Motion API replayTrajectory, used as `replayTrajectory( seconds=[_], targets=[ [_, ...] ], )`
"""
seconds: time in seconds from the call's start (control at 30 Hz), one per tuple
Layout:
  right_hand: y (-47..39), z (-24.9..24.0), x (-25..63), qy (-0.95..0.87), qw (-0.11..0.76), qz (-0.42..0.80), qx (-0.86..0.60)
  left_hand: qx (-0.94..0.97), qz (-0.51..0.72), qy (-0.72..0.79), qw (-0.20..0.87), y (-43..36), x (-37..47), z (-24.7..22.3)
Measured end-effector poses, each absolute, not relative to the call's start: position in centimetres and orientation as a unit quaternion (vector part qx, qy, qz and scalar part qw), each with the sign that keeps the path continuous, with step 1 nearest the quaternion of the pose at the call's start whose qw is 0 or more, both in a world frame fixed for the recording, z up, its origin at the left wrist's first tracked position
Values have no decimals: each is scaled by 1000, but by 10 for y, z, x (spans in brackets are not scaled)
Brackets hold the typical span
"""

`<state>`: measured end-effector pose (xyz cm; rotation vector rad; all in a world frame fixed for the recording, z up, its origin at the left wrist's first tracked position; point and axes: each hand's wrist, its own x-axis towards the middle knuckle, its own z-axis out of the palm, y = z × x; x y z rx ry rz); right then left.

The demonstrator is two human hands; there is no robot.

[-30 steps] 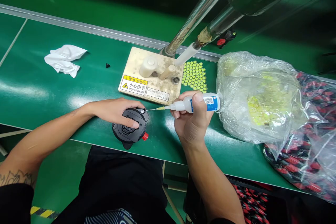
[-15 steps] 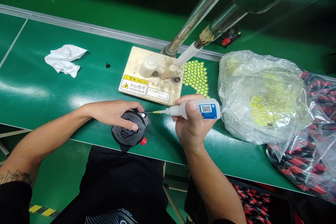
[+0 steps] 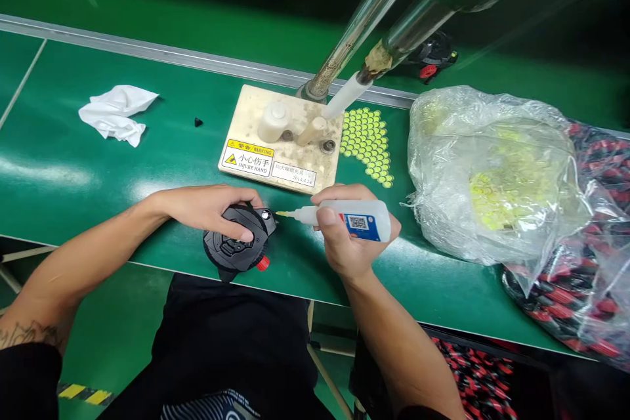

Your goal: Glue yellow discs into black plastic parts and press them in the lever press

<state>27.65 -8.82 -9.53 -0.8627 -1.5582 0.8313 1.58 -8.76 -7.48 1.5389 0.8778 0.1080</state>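
My left hand (image 3: 219, 210) is closed around a round black plastic housing (image 3: 229, 254) with a red knob (image 3: 263, 264), held near the front edge of the bench. A small white round spot shows at the housing's upper right corner. In my right hand (image 3: 344, 243) is a white squeeze bottle (image 3: 377, 213) with a blue label, lying nearly level and pointing left. Its thin needle tip (image 3: 283, 213) reaches that corner of the housing; whether it touches, I cannot tell.
Behind my hands stands a press with a cream base plate (image 3: 246, 111) and metal posts. Yellow-green discs (image 3: 367, 138) lie beside it. A clear plastic bag (image 3: 443, 210) and red-black parts (image 3: 556, 295) fill the right. A white cloth (image 3: 115, 111) and a small black piece (image 3: 198, 122) lie left.
My right hand has brought the squeeze bottle left and slightly down, its needle now closer over the housing's corner. The bottle has tilted a little. My left hand keeps its hold.
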Motion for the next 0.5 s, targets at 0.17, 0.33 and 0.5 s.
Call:
replayTrajectory(
  seconds=[0.17,0.33,0.5],
  targets=[
    [-88,-95,277,-678,554,332,-351,676,48,386,625,-88,17,-72],
    [-86,-94,284,-617,580,390,-361,702,29,428,568,-94,22,-56],
    [-88,-90,287,-629,566,389,-365,741,6,471,479,-102,26,-42]
  ],
)
